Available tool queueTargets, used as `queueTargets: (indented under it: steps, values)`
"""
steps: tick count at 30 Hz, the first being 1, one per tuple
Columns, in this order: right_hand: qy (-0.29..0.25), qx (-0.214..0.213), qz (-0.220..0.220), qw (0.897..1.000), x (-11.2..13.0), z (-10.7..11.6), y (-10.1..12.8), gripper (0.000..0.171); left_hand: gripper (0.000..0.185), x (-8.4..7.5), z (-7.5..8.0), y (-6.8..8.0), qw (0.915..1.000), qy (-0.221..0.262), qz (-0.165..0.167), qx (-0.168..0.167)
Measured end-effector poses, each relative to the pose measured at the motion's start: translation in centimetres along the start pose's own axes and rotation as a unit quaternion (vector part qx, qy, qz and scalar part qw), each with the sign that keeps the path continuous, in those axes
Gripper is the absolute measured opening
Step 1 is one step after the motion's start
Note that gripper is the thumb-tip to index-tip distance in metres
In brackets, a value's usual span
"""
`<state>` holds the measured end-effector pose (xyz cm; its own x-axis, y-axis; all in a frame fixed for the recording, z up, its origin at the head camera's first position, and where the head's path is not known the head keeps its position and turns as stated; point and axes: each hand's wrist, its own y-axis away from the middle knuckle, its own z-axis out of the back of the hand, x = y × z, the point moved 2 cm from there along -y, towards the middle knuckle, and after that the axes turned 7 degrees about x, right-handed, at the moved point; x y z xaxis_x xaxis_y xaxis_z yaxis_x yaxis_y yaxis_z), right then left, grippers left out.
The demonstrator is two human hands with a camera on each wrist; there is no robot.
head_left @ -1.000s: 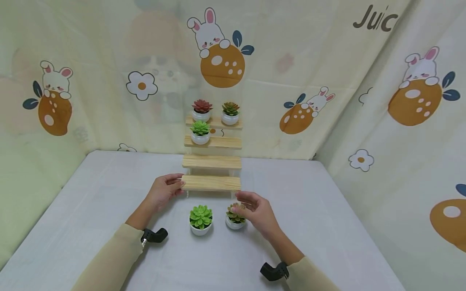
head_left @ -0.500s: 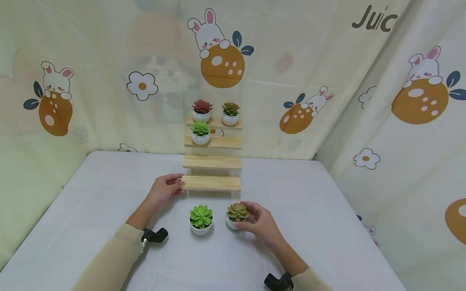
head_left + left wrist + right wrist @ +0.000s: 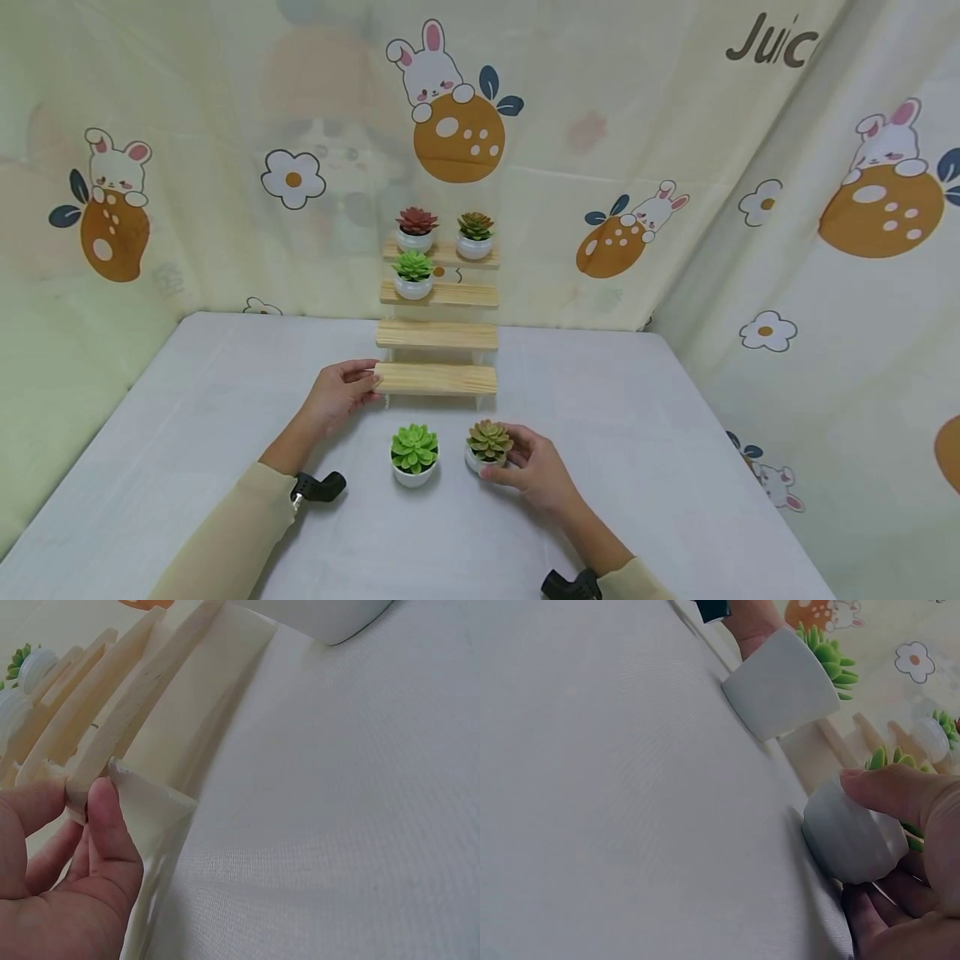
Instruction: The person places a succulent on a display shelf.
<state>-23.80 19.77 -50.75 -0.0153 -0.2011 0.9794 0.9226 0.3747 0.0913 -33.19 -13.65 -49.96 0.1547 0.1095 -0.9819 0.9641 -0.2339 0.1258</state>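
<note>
Stand [image 3: 436,335]: 3 pots sitting on upper tiers, 2 lower tiers bare. Right hand [image 3: 534,471] is gripping brownish succulent pot [image 3: 487,446] on tabletop [image 3: 187,433]; left hand [image 3: 339,395] is pinching bottom tier's end. Green pot [image 3: 413,454] waiting, approx. halfway.

The right hand [image 3: 900,870] grips a small white pot [image 3: 847,836] on the grey cloth [image 3: 615,795], near a second white pot [image 3: 780,686] holding a green succulent [image 3: 829,660].
</note>
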Motion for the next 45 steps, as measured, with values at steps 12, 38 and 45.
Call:
queueTargets:
  steps: [12,38,45]
  values:
    - [0.000,-0.014,0.011,1.000,-0.2,-0.2,0.0,0.071,0.048,0.0,0.0,0.1,1.0000,-0.003,0.001,0.001]
    - [0.012,-0.033,0.025,0.999,0.7,-0.2,-0.7,0.067,0.049,0.0,-0.1,0.0,1.0000,-0.001,0.007,-0.001]
    - [0.019,-0.033,0.026,0.999,1.6,-0.1,-1.3,0.067,0.049,0.2,0.1,-0.2,1.0000,0.001,0.008,-0.001]
